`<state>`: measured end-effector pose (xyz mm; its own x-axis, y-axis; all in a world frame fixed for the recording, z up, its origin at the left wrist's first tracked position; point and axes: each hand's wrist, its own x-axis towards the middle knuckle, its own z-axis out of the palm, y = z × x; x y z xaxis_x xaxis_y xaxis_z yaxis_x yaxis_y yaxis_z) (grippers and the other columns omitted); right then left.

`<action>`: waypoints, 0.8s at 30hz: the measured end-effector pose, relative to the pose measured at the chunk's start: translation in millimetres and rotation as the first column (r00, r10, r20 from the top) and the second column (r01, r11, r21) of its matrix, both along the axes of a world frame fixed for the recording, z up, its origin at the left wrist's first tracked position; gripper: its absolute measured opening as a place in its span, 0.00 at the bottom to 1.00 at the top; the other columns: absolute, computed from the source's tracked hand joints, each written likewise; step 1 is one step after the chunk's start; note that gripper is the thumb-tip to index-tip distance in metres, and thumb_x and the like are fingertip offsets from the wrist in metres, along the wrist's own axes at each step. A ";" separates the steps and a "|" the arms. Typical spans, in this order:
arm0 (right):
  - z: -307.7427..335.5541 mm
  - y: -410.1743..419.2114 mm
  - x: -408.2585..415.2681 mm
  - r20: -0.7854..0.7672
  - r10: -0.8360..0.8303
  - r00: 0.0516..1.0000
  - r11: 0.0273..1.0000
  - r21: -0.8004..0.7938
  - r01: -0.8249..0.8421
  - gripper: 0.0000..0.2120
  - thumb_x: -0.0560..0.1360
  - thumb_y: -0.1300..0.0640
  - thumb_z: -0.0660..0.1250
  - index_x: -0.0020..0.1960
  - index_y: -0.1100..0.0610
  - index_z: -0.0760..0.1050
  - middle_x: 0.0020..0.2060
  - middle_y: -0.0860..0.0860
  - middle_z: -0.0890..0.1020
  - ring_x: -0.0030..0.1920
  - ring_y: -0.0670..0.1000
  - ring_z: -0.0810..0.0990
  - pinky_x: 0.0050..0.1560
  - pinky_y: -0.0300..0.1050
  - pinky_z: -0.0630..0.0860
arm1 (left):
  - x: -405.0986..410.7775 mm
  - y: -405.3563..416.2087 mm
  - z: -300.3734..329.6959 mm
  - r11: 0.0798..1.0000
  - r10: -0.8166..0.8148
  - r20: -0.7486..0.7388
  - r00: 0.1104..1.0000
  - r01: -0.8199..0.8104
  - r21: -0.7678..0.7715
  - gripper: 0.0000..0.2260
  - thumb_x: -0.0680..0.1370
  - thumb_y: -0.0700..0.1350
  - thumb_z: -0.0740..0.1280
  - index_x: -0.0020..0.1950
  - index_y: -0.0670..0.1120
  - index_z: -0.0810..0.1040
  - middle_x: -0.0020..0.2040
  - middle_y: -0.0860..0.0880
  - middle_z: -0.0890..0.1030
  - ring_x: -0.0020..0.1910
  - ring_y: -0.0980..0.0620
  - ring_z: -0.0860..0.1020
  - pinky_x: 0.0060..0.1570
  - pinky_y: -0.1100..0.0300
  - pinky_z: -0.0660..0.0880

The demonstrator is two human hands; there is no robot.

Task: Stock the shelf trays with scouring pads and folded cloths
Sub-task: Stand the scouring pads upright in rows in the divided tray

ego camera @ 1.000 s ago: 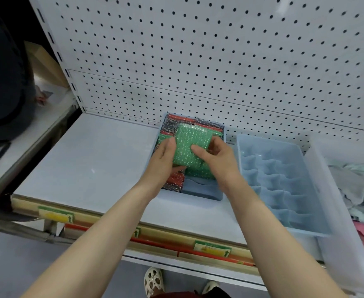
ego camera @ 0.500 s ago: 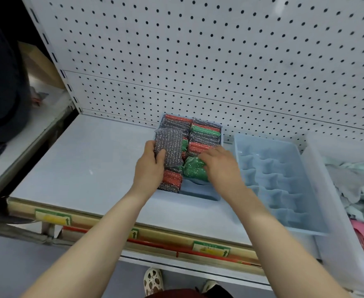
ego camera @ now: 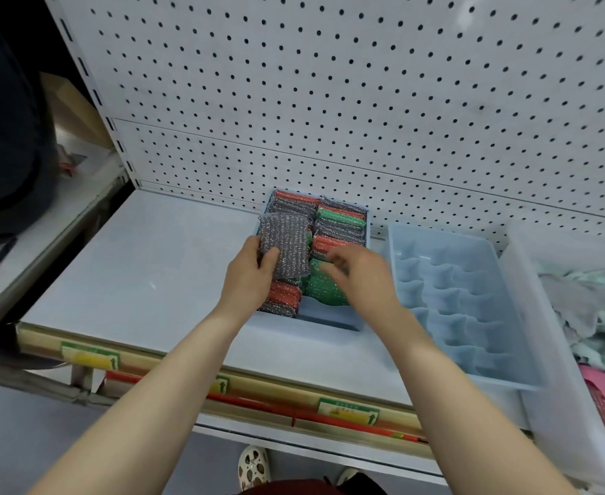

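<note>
Lower frame: shelf (ego camera: 144, 280) front edge with price labels (ego camera: 347, 410). Centre: left hand (ego camera: 249, 276) grips a silver scouring pad (ego camera: 285, 244), thumb curled over its face, above the left column of the filled tray (ego camera: 329, 321); right hand (ego camera: 359, 276), blurred, fingers bent over a green pad (ego camera: 320, 287) in the right column, grip not discernible. Right of centre: an unfilled divided blue tray (ego camera: 450, 301); at the right edge, a clear bin (ego camera: 529, 316) holding cloths (ego camera: 586, 309); upper frame, pegboard (ego camera: 329, 83).

A white pegboard back panel (ego camera: 329, 101) is mounted behind a pale shelf (ego camera: 144, 266). Green and yellow price labels (ego camera: 90, 357) are fitted along the shelf's front rail. A grey-blue floor (ego camera: 26, 434) is seen below. Dark shelving is observed at the left.
</note>
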<state>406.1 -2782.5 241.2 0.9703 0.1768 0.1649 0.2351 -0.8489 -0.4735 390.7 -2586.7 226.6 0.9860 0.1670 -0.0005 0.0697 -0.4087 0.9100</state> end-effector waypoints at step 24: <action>-9.0 -0.9 -15.2 0.006 0.075 0.997 0.926 -0.372 -0.067 0.10 0.73 0.50 0.72 0.52 0.52 0.81 0.46 0.50 0.82 0.53 0.54 0.77 0.42 0.45 0.72 | -13.8 0.1 -7.6 0.850 -0.270 0.052 0.961 0.213 0.481 0.18 0.77 0.45 0.71 0.67 0.46 0.77 0.63 0.48 0.77 0.64 0.48 0.71 0.63 0.59 0.65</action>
<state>390.9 -2783.4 232.2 0.9502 0.2971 0.0935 0.3071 -0.9438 -0.1220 376.9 -2586.6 219.0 0.9836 -0.1242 0.1311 -0.1786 -0.7774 0.6031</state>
